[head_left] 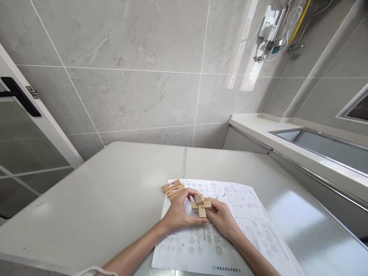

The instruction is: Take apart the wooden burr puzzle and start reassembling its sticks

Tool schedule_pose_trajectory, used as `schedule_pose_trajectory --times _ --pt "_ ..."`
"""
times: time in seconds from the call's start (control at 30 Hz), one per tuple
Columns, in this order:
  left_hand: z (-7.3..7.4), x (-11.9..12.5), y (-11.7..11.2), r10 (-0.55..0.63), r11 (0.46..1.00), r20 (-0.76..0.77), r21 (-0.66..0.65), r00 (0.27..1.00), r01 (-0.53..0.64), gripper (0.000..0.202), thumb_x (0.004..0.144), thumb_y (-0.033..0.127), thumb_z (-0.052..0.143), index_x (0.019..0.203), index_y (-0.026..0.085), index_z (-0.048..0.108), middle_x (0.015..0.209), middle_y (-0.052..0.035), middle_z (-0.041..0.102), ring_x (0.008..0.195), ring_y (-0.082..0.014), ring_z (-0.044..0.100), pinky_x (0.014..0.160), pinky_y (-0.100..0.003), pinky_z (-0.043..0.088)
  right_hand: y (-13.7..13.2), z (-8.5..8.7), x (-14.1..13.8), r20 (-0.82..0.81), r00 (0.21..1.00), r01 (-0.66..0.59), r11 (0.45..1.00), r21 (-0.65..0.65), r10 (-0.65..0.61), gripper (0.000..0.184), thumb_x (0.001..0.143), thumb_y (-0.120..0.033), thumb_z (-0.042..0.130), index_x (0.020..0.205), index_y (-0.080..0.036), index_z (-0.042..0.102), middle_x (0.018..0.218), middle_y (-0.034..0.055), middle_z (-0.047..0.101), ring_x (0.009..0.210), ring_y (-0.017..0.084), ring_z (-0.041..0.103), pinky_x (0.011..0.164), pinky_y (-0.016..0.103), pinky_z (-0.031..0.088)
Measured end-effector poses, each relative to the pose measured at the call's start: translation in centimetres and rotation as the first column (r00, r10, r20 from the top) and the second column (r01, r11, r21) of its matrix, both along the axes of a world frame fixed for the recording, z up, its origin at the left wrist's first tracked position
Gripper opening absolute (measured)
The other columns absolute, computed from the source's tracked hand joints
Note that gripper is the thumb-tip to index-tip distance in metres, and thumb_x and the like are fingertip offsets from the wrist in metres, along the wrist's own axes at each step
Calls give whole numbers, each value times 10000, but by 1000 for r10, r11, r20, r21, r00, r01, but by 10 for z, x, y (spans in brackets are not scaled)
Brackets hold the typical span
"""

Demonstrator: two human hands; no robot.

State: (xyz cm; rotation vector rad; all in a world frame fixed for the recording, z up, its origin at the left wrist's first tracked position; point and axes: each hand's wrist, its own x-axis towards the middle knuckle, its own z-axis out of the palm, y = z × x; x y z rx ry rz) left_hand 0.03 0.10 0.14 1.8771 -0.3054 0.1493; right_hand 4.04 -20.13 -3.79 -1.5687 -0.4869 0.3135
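Observation:
A partly interlocked wooden burr puzzle [202,211] of pale notched bars is held just above the printed paper sheet [163,260]. My left hand [178,213] curls around its left side, fingers at the top and thumb along the lower edge. From the right, my right hand [223,219] pinches the bars, with some fingertips hidden behind them. Beyond the left hand lie flat notched wooden pieces: one marked 1 [171,185] and another marked 2 [176,190]. Part of a further piece shows beside them, mostly covered by the left hand.
Paper and pieces rest on a pale table [86,214] with a seam [184,163] down its far half. A tiled wall [138,99] stands behind. At the right is a counter with a sink [316,147]; at the left, a door with a black handle [21,96].

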Motion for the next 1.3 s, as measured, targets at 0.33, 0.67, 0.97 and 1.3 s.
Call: schedule_pose_trajectory --times 0.33,0.67,0.97,1.3 --pt "-4 -2 -5 33 999 15 -6 999 -33 587 660 414 1002 1101 248 652 1103 -56 718 1033 -277 657 955 -405 510 5 1 -3 -153 987 -40 996 82 52 229 896 -360 758 1090 -241 735 780 -4 690 627 178 598 567 286 467" --pt "2 0 -5 67 995 -33 -66 997 -69 540 691 423 969 1104 248 669 1059 -36 721 979 -253 645 922 -376 505 0 10 -4 -199 961 -167 977 134 192 509 924 -531 819 1301 -230 655 861 25 734 683 175 638 627 293 516" --pt "-5 6 2 71 989 -84 -120 994 -81 544 767 473 927 1182 237 665 1072 -40 703 932 -219 609 924 -361 507 0 -3 1 -73 997 -25 999 -27 23 478 965 -624 738 1210 -216 694 709 18 728 597 205 651 617 345 553" --pt "-9 6 4 33 990 -96 -130 995 -45 571 787 477 919 1247 242 676 1086 -45 693 912 -204 595 948 -369 514 -5 -8 3 241 948 261 942 -209 -209 232 987 -460 695 1122 -282 756 1090 78 815 971 308 783 879 438 613"
